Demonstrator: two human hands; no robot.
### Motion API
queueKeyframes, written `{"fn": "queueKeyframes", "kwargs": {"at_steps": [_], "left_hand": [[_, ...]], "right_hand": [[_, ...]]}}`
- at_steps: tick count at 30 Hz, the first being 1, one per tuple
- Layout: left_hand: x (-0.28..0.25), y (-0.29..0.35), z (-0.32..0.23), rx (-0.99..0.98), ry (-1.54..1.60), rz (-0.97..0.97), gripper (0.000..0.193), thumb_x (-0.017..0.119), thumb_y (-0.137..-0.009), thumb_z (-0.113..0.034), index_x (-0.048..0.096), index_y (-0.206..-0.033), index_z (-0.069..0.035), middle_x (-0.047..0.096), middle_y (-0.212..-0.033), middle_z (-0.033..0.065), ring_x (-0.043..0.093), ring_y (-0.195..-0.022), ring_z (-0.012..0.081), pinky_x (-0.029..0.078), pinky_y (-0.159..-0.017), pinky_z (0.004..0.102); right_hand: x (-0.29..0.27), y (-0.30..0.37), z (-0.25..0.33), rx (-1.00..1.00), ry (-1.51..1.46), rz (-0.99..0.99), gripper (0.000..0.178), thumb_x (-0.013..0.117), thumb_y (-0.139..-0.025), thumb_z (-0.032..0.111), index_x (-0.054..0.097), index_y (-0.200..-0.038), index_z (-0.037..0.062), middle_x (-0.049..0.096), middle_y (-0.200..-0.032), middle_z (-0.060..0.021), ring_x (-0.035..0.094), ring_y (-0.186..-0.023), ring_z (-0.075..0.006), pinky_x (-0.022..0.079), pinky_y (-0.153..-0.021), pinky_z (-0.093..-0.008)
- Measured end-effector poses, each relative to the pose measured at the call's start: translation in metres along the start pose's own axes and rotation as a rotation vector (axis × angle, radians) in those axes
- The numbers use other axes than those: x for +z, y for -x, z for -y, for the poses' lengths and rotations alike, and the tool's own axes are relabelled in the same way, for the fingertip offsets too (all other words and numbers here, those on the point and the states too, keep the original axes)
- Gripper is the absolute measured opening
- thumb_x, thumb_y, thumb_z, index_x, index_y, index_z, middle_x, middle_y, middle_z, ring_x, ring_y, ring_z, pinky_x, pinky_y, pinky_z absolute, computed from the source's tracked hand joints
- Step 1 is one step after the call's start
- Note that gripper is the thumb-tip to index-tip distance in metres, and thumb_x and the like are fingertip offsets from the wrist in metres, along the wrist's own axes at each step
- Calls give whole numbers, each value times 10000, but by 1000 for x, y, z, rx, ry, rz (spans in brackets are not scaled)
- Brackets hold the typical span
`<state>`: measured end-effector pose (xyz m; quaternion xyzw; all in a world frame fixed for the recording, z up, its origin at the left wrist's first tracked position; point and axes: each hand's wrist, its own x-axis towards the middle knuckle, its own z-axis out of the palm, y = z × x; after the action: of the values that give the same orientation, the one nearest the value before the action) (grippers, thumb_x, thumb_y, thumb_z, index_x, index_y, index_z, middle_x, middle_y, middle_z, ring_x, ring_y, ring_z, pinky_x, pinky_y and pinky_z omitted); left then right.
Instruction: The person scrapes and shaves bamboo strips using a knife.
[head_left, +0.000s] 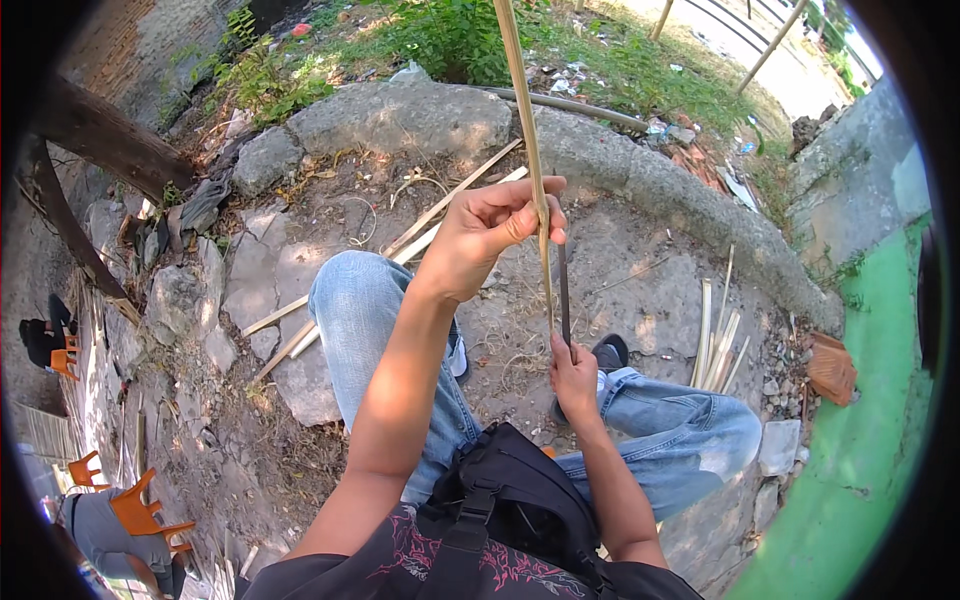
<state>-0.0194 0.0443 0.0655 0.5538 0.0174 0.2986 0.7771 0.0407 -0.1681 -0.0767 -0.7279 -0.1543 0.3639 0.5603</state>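
Note:
A long pale bamboo strip (521, 90) stands nearly upright before me, its top running out of view. My left hand (485, 235) pinches it between thumb and fingers partway along. Below, my right hand (577, 380) is closed around the lower end of a narrow dark knife blade (564, 290); its handle is hidden in the fist. The blade rises beside the strip, close to my left fingertips. The strip's lower end reaches down to my right hand; whether those fingers also touch it, I cannot tell.
Pale strips (715, 350) lie on the right, others (430, 215) beyond my left knee. A low stone curb (400, 115) arcs across the far side. A green wall (840, 480) stands right. A person (110, 535) sits on an orange chair (140, 510) at left.

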Motion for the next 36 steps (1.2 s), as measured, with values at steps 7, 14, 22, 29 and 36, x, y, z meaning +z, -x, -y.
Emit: {"fn": "queueKeyframes", "kwargs": {"at_steps": [7,14,22,29,36], "left_hand": [[6,2,11,-43,170,187,431,635,-867,-210,538,-1207,36,610,-906,85,605,-835,211,469,-799,378],[8,-3,14,-48,314,206,335,665,-844,-238,570,-1106,-52,552,-881,59,562,-827,201,462,-794,395],[4,-6,15,-80,346,153,261,685,-830,-254,600,-1000,-75,490,-932,47,525,-859,173,465,-785,335],[1,-8,20,-97,436,213,279,685,-832,-269,592,-1004,-71,472,-902,42,514,-835,167,442,-774,331],[1,-11,20,-63,490,185,318,644,-857,-338,576,-990,-57,460,-882,36,481,-795,157,409,-732,313]], "right_hand": [[-4,2,-2,1,-12,-18,449,581,-914,383,493,-623,53,415,-512,46,375,-480,-37,286,-428,-241],[-4,3,-1,4,22,-28,460,582,-909,394,499,-620,46,419,-511,41,374,-482,-42,287,-434,-255],[-4,3,3,-5,-7,-33,434,581,-915,365,523,-629,43,422,-510,42,373,-479,-42,286,-431,-254],[-5,4,5,-11,-8,-39,425,583,-913,358,528,-635,41,430,-510,39,377,-480,-40,280,-429,-253],[-5,4,5,-41,-1,-49,450,582,-908,371,516,-612,37,409,-490,28,367,-471,-44,270,-425,-266]]}}
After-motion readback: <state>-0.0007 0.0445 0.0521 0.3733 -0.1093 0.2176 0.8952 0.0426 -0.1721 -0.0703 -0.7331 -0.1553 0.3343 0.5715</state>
